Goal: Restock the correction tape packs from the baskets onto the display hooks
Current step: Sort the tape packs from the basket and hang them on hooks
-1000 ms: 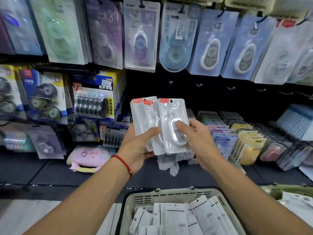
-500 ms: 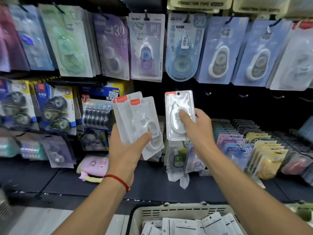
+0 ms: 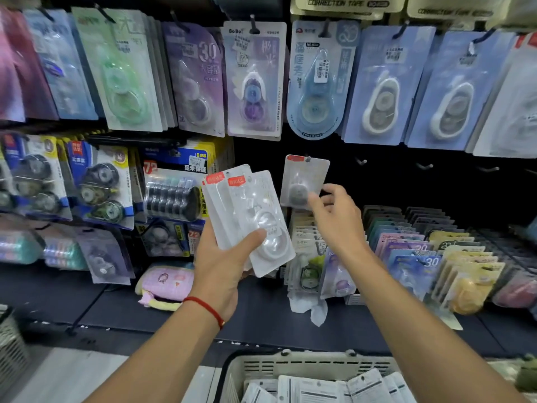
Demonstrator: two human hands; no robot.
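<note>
So the left hand (image 3: 223, 266) grips a fanned stack of clear correction tape packs (image 3: 250, 216), thumb curled across the front, fingers behind. There's a red string bracelet (image 3: 207, 309) on that wrist. The stack sits just at 9 o'clock of a single pack (image 3: 303, 180) that's hanging from a display hook (image 3: 308, 159) on the dark back panel, with its red corner label at the top. The pack looks blurry, so I can't make out much detail on it.

The right hand (image 3: 338, 219) is at 5 o'clock of that hung pack, fingers loosely spread and holding nothing; the fingertips are right by the pack's lower edge, and I can't tell if they actually touch it.

To 3 o'clock of the hung pack there's a row of bare hooks (image 3: 424, 165). Above, at 12 o'clock, a row of bigger blue and purple carded tapes (image 3: 254, 80) hangs. Down at 6 o'clock, a beige basket (image 3: 305, 366) holds more white packs lying flat. On the shelf at 4 o'clock stand rows of colourful carded packs (image 3: 421, 257).
</note>
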